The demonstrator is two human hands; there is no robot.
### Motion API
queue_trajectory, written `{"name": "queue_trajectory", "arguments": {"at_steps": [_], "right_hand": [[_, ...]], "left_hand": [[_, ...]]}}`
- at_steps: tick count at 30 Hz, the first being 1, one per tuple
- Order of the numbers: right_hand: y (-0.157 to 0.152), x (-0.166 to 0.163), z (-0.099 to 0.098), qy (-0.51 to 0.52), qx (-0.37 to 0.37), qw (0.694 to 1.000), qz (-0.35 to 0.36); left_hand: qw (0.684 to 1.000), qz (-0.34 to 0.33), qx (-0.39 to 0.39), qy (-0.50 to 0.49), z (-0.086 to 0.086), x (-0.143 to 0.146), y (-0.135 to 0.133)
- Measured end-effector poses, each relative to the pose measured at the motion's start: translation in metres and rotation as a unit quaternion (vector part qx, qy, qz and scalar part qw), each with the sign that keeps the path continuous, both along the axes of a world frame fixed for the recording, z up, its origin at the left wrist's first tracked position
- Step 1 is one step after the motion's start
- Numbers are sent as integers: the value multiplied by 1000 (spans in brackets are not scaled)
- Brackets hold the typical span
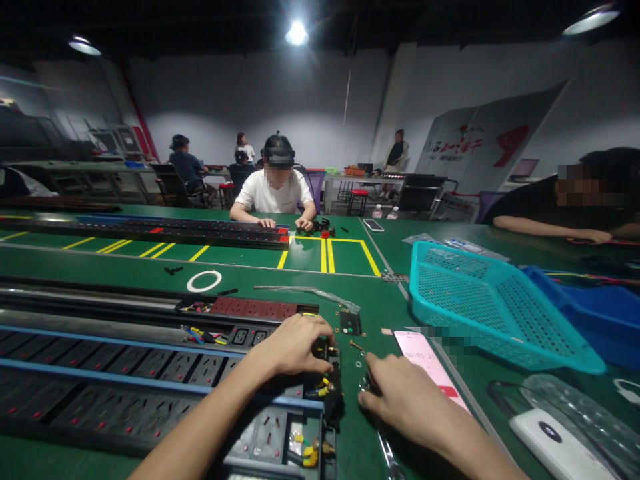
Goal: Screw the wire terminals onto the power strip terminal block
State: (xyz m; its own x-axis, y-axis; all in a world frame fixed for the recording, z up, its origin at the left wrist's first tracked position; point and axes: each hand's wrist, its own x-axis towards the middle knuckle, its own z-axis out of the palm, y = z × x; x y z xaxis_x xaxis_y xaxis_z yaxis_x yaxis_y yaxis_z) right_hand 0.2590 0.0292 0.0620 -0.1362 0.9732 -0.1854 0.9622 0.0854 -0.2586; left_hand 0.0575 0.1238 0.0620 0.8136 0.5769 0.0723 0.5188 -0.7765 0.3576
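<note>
My left hand (295, 345) rests curled on the right end of a long black power strip (125, 383), with its fingers closed over the end module with yellow wires (326, 387). My right hand (400, 400) lies knuckles up on the green table just right of that end, fingers curled under beside small metal screws and washers (358, 363); what it holds is hidden. A pink-screened phone (427, 363) lies just beyond my right hand.
A teal plastic basket (490, 307) and a blue bin (595, 313) stand to the right. A white device (555, 440) lies at the near right. More power strips (150, 230) run across the table. A person in a white shirt (274, 193) works opposite; another person's arm (550, 227) rests at the right.
</note>
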Motion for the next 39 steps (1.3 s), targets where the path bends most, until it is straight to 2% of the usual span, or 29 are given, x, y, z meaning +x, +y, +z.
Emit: {"name": "queue_trajectory", "arguments": {"at_steps": [2,3,9,16,21,24,27,29,31,39], "right_hand": [[-9,-4,7,-56,-73,995,27],[-12,-6,8,-60,-82,994,32],[-5,-14,0,-44,-94,994,45],[4,-11,-6,-37,-105,993,30],[6,0,4,-10,-49,999,2],[12,3,9,86,26,996,2],[17,1,8,239,116,964,11],[19,-1,6,294,149,944,17],[19,-3,4,309,172,935,26],[20,-3,-9,296,203,932,56]], "left_hand": [[1000,2,5,1,0,0,0],[1000,3,7,2,0,-1,0],[1000,10,15,5,1,-1,0],[1000,10,11,4,2,-2,0],[1000,8,8,7,2,-1,0],[1000,8,7,7,2,-1,0],[1000,8,7,6,1,-1,1],[1000,8,7,4,0,-2,1],[1000,9,6,1,1,-2,1],[1000,14,3,5,1,-2,1]]}}
